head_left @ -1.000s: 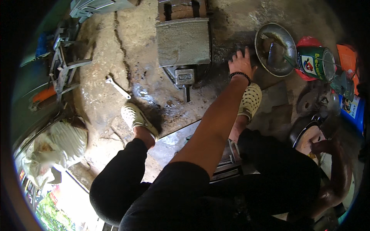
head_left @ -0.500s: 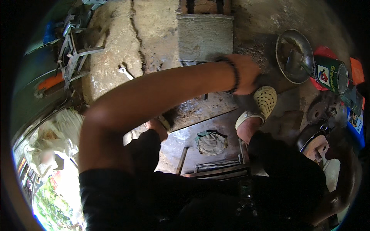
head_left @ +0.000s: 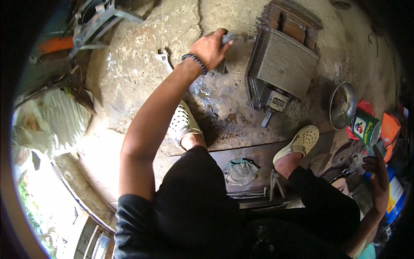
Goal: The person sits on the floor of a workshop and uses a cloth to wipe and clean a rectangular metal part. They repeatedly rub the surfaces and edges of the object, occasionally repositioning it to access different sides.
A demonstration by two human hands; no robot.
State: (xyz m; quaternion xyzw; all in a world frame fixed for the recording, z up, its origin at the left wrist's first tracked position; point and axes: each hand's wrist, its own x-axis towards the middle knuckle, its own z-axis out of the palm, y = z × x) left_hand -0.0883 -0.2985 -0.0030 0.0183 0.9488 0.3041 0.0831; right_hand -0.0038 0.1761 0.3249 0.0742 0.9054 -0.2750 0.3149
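My left hand (head_left: 210, 48), a dark bead bracelet on its wrist, reaches far forward over the stained concrete floor (head_left: 129, 77). It is closed around a small grey metal piece (head_left: 227, 38), just left of a ribbed grey machine block (head_left: 282, 64). A wrench (head_left: 164, 58) lies on the floor left of that wrist. My right hand (head_left: 377, 175) is low at the right edge, in shade, fingers apart, beside a blue container (head_left: 395, 195); nothing shows in it. My feet in cream perforated clogs (head_left: 183, 123) (head_left: 300, 141) stand below the block.
A metal bowl (head_left: 343, 105), a green can (head_left: 365, 127) and an orange packet (head_left: 390, 129) crowd the right side. A crumpled rag (head_left: 241, 172) lies on a dark board between my feet. A metal frame (head_left: 99, 21) and pale sacks (head_left: 64, 121) fill the left.
My left hand has swung from beside the metal bowl on the right, across the block, to the floor left of it, and has closed on the grey piece. The view has tilted.
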